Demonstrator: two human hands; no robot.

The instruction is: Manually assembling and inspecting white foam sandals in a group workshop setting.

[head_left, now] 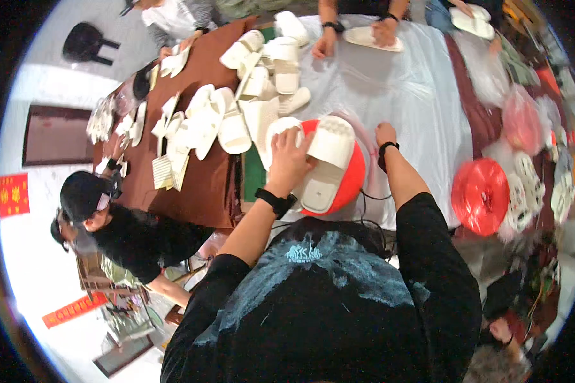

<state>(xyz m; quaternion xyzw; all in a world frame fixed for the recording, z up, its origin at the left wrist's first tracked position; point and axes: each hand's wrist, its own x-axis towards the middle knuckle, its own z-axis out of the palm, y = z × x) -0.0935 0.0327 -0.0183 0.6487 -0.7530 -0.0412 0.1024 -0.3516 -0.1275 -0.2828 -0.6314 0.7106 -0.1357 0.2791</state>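
Left hand (289,159): fingers spread and pressed flat on a white slipper (326,163), which lies across a red round basin (351,182) at the near edge of the table (402,89). Wrist bent, forearm rising from our lower edge, black watch (276,203) on it.

Right hand (384,134): curled into a loose fist, holding nothing we can see, resting on the white sheet just beside the basin's far rim; forearm angled inward.

Open room: bare sheet ahead and right. Left: pile of white slippers (236,115), close by. Right edge: red lid (480,195).
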